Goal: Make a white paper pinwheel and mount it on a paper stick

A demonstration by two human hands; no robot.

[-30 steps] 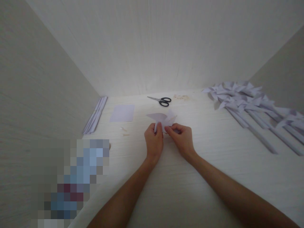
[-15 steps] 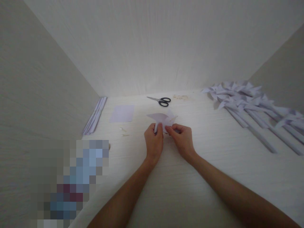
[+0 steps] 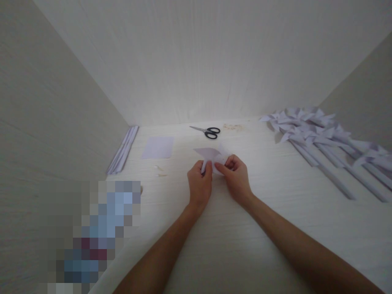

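A white paper pinwheel point(image 3: 209, 153) with curled blades is held up between both hands over the middle of the table. My left hand point(image 3: 199, 179) is closed on its left side, the thumb pressed on the paper. My right hand point(image 3: 237, 175) pinches the right side between thumb and curled fingers. Part of the paper is hidden behind the fingers. Just beyond the pinwheel lie black-handled scissors point(image 3: 211, 132), blades pointing left. To the left a square sheet of paper point(image 3: 158, 148) rests flat.
Finished-looking paper pinwheels point(image 3: 309, 126) on rolled paper sticks are heaped at the right. A bundle of rolled paper sticks point(image 3: 123, 150) lies along the left wall. Small scraps point(image 3: 161, 171) and brown bits point(image 3: 233, 127) dot the table point(image 3: 260, 163). A blurred patch point(image 3: 104, 228) covers the lower left.
The right hand's fingers have shifted up slightly along the pinwheel's right edge, curling more. The pinwheel has moved a little to the right. Other things stay in place.
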